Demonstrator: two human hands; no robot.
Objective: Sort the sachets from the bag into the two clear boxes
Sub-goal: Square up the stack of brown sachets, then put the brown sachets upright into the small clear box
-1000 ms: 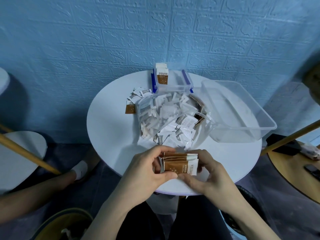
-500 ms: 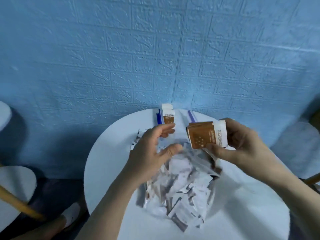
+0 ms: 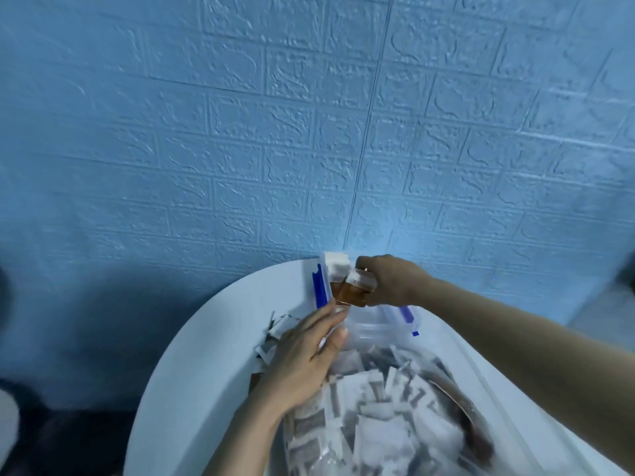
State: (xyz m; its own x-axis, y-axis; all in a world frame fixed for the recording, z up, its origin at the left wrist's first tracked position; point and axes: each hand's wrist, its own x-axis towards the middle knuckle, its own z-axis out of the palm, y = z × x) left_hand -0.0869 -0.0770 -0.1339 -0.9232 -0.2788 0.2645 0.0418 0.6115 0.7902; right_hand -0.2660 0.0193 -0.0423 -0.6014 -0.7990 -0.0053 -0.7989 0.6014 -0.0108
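Note:
A small clear box (image 3: 372, 322) with blue latches stands at the back of the round white table (image 3: 192, 372). My right hand (image 3: 388, 280) grips a stack of brown-and-white sachets (image 3: 355, 290) and holds it inside that box, beside sachets (image 3: 336, 269) standing upright at its left end. My left hand (image 3: 305, 355) rests with straight fingers against the box's near left corner. The clear bag (image 3: 378, 417) full of white and brown sachets lies in front of the box.
Several loose sachets (image 3: 273, 334) lie on the table left of my left hand. The rim of the larger clear box (image 3: 494, 389) runs along the right. A blue brick-patterned wall (image 3: 309, 132) stands right behind the table.
My right hand carried the brown stack from the table's near edge up and forward into the small box. My left hand let go of the stack and moved to the box's corner.

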